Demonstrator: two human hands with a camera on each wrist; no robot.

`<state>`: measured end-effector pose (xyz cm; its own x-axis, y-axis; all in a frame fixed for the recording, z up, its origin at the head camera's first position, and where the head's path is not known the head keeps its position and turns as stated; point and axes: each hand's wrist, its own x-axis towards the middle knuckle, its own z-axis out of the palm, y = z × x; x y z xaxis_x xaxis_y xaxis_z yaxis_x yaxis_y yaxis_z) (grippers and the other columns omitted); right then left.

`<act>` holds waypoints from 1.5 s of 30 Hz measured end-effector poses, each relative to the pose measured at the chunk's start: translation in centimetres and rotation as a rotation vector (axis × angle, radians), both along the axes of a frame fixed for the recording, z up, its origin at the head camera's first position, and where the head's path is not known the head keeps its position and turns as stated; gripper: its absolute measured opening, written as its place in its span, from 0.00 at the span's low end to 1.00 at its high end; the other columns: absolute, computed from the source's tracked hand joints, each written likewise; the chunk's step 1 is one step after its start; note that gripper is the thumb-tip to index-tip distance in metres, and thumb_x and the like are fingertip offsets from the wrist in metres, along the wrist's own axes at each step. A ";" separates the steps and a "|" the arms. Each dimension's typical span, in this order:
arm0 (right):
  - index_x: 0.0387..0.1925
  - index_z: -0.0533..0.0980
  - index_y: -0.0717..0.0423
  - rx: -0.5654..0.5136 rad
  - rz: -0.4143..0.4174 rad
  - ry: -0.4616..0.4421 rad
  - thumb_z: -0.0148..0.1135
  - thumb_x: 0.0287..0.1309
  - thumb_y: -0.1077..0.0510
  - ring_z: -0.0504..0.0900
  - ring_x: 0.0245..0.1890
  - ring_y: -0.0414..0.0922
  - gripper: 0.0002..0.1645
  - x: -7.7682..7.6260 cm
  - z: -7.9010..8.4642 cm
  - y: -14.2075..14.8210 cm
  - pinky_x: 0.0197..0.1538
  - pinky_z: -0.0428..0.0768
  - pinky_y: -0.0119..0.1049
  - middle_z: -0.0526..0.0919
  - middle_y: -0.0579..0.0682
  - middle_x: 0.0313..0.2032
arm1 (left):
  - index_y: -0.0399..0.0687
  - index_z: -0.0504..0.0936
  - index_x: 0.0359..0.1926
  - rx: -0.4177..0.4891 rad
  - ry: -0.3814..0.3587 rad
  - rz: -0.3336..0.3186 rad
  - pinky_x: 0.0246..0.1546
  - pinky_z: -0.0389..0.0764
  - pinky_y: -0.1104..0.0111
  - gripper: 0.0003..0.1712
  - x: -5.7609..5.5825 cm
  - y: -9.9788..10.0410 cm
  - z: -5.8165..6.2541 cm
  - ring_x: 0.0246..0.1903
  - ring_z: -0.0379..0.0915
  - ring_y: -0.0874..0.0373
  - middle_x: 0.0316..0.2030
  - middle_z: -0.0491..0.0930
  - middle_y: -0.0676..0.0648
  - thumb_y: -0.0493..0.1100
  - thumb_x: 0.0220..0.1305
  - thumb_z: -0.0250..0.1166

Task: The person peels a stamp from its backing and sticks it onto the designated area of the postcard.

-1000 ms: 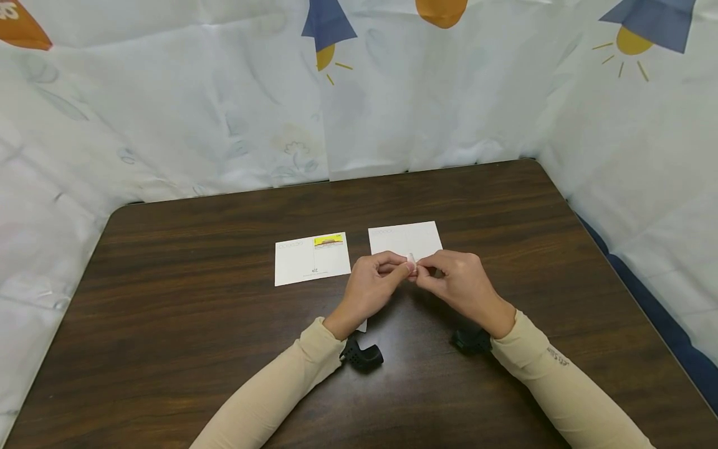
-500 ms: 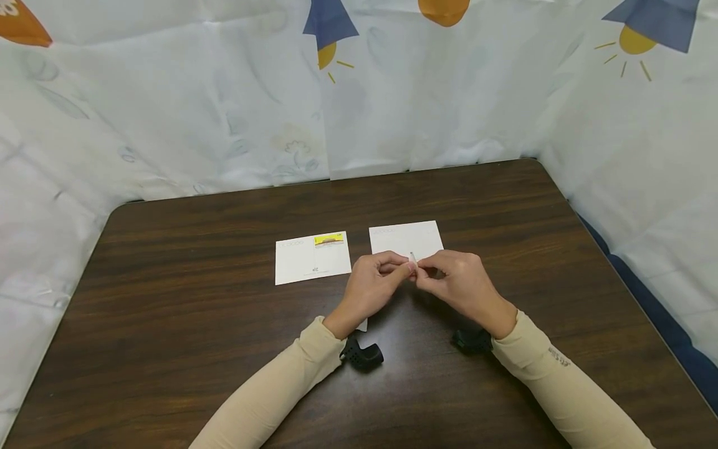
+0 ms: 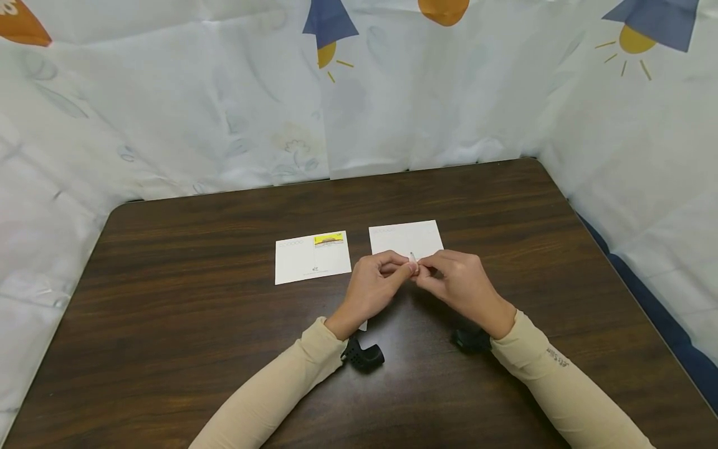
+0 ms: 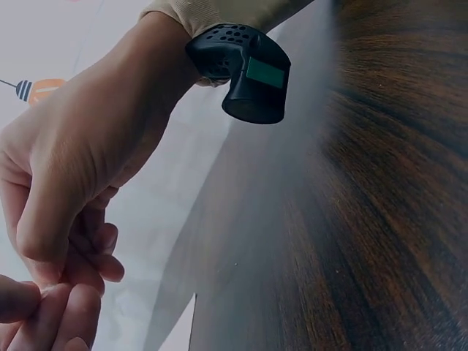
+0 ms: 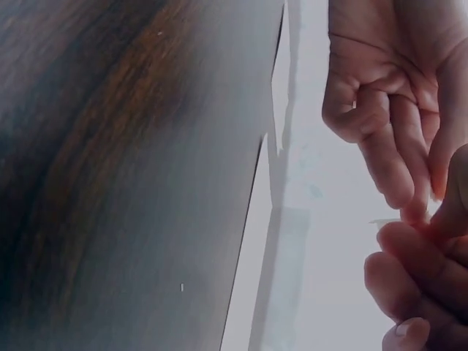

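My left hand [image 3: 373,284] and right hand [image 3: 462,280] meet fingertip to fingertip, over the near edge of a white postcard [image 3: 404,234]. Between them they pinch a small white piece of paper [image 3: 413,257], mostly covered by the fingers; its other face cannot be made out. In the right wrist view, a thin pale edge of the paper [image 5: 384,221] shows beside the fingertips. Left of the hands lies another white postcard [image 3: 296,260] with a yellow stamp [image 3: 328,239] at its upper right corner.
A corner of white paper [image 3: 363,326] peeks out beneath my left wrist. Dark wrist devices [image 3: 364,357] hang under both cuffs. The brown wooden table [image 3: 196,324] spreads around, with a printed white curtain [image 3: 224,100] behind it. One tiny pale speck [image 5: 182,287] lies on the tabletop.
The small white paper has turned slightly between the fingertips and looks narrower than a second ago. Both hands and the postcards stay almost where they were.
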<state>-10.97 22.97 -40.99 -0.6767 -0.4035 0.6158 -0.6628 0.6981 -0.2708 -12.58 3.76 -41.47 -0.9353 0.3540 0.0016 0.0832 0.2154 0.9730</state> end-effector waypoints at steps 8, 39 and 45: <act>0.25 0.83 0.58 -0.039 -0.018 -0.041 0.70 0.50 0.71 0.80 0.23 0.39 0.07 0.1 0.2 0.1 0.28 0.82 0.33 0.83 0.47 0.23 | 0.48 0.91 0.42 0.019 -0.017 0.001 0.37 0.77 0.74 0.09 0.0 0.0 0.0 0.41 0.91 0.61 0.37 0.93 0.47 0.46 0.70 0.68; 0.28 0.85 0.55 -0.309 -0.249 -0.262 0.64 0.57 0.68 0.69 0.19 0.38 0.08 -0.2 2.6 2.6 0.24 0.65 0.23 0.80 0.47 0.20 | 0.43 0.89 0.47 0.110 -0.118 -0.006 0.30 0.74 0.75 0.11 -0.2 -0.7 0.5 0.39 0.91 0.60 0.38 0.92 0.41 0.44 0.70 0.68; 0.30 0.85 0.50 -0.235 -0.254 -0.430 0.61 0.63 0.65 0.73 0.21 0.41 0.10 0.1 2.8 3.2 0.26 0.70 0.28 0.83 0.46 0.23 | 0.42 0.89 0.47 0.149 -0.116 0.002 0.36 0.83 0.71 0.11 -0.4 -1.0 1.0 0.39 0.92 0.58 0.37 0.92 0.39 0.43 0.70 0.69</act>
<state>-10.83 26.14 -38.22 -0.9452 -0.0800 0.3165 -0.2770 0.7098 -0.6477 -13.01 2.74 -40.49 -0.9330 0.3556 -0.0543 -0.0321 0.0679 0.9972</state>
